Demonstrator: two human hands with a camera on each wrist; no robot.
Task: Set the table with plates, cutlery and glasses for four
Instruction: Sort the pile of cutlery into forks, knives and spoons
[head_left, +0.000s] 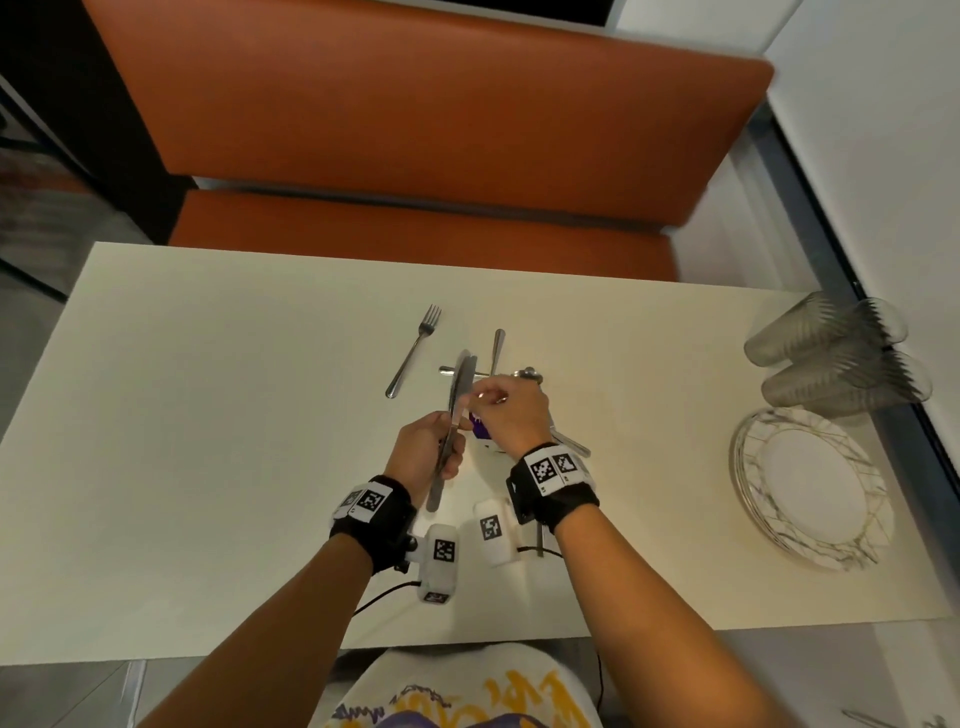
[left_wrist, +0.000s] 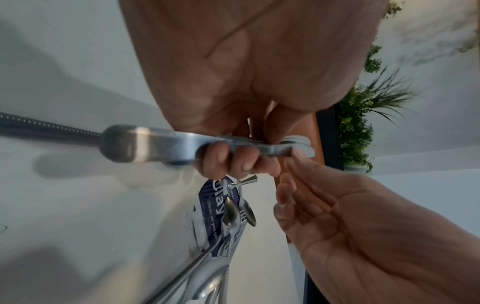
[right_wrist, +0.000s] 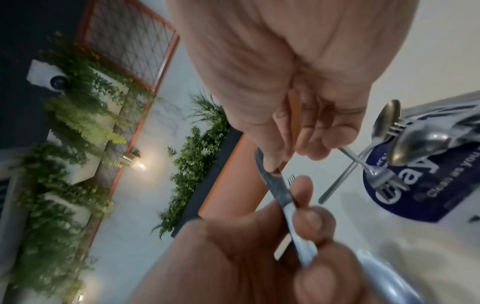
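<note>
My left hand (head_left: 451, 441) grips a bundle of table knives (head_left: 462, 379) by their handles above the middle of the white table (head_left: 208, 415), blades pointing away from me. My right hand (head_left: 475, 399) reaches across and pinches one blade (right_wrist: 275, 185) at its fingertips. In the left wrist view the knife handles (left_wrist: 161, 144) lie across my curled left fingers (left_wrist: 221, 156). A single fork (head_left: 415, 351) lies apart on the table, just beyond and to the left. More spoons and forks (right_wrist: 405, 144) lie heaped on a blue and white packet (right_wrist: 415, 195) under my right hand.
A stack of marbled plates (head_left: 748, 452) sits at the table's right end, with several clear glasses (head_left: 831, 353) lying on their sides beyond it. An orange bench (head_left: 415, 130) runs along the far side. The table's left half is bare.
</note>
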